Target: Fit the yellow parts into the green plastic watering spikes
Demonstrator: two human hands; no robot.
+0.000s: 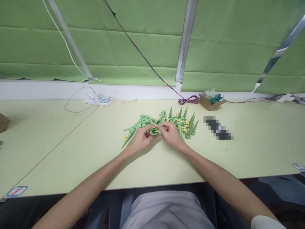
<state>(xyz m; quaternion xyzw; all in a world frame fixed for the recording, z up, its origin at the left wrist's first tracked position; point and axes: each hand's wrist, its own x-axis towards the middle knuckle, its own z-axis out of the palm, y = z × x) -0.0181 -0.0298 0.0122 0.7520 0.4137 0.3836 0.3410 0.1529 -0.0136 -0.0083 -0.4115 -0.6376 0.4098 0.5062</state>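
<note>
My left hand [141, 138] is wrapped around a green plastic spike [153, 131], whose round open end faces me. Close beside that rim, my right hand [170, 134] has its thumb and fingers pinched together; whatever is between them is too small or hidden to make out. Behind both hands lies a loose pile of similar green spikes [191, 124], pointed and capped with wider collars. Small yellow plastic pieces [185, 127] are scattered among them, mostly on the right side, with a few at the left edge.
At the back stands a small cardboard box [211, 104] holding clear and green plastic. Coiled red and blue wire [189, 100] lies next to it. A white power strip [99, 101] sits at the back left. A blurred dark object [218, 128] rests right of the pile.
</note>
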